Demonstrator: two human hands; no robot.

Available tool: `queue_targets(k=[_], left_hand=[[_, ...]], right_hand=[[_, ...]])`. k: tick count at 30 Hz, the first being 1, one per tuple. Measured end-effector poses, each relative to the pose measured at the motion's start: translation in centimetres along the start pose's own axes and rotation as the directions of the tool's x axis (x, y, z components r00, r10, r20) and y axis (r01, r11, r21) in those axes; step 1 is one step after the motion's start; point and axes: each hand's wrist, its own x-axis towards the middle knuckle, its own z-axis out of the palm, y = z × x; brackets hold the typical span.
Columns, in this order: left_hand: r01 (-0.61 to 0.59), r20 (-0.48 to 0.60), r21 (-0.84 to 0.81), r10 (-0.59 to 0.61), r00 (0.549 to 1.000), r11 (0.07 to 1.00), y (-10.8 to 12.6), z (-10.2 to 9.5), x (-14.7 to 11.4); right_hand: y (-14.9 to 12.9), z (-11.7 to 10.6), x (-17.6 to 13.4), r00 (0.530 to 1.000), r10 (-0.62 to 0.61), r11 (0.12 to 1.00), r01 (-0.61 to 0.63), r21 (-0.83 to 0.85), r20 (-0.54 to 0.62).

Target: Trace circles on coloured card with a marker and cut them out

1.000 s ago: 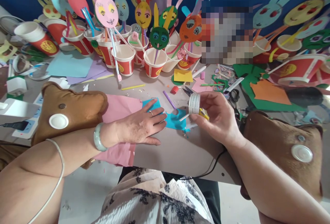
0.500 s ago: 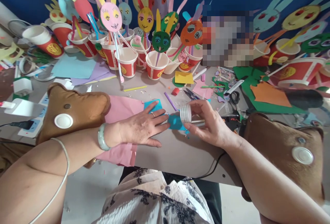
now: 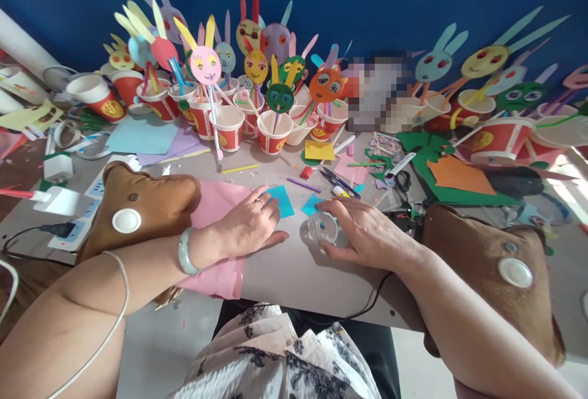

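My right hand is closed round a small clear plastic jar, which lies tilted low over the grey table with its round end towards me. My left hand rests on pink paper, fingers bent and thumb stretched apart, the fingertips at the left edge of a blue paper piece. Between the hands, just behind the jar, lies a smaller blue scrap. Scissors and a purple straw piece lie beyond.
Red paper cups holding paper rabbit faces on straws line the back. Brown cushions flank my arms. A power strip with plugs is at left. Green paper, orange paper and scraps lie at right.
My left hand has drawn back from lying flat, its fingers now bent, baring more blue paper. The jar has come towards me and tipped. The small blue scrap now shows apart from the larger piece.
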Motion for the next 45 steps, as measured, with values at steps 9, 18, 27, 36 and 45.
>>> queue_targets(k=[9, 18, 27, 36, 45], left_hand=[[-0.245, 0.041, -0.149, 0.253, 0.967, 0.958, 0.4, 0.6, -0.5], [-0.360, 0.012, -0.192, 0.369, 0.929, 0.913, 0.4, -0.4, -0.1], [-0.365, 0.042, -0.201, 0.380, 0.924, 0.909, 0.8, -0.6, -0.5], [-0.375, 0.009, -0.206, 0.386, 0.923, 0.904, 0.6, -0.9, -0.2], [-0.411, -0.073, -0.161, 0.404, 0.912, 0.897, 0.4, -0.8, -0.3]], right_hand=[[1.0, 0.0, 0.1, 0.968, 0.233, 0.972, -0.228, 0.053, -0.093], [0.9, 0.2, -0.2, 0.995, 0.087, 0.880, -0.056, 0.473, -0.044], [-0.1, 0.2, 0.4, 0.981, 0.160, 0.963, -0.131, 0.236, -0.111], [-0.9, 0.7, 0.7, 0.994, 0.048, 0.974, -0.025, 0.225, -0.097], [-1.5, 1.1, 0.8, 0.997, -0.073, 0.966, 0.063, 0.250, 0.030]])
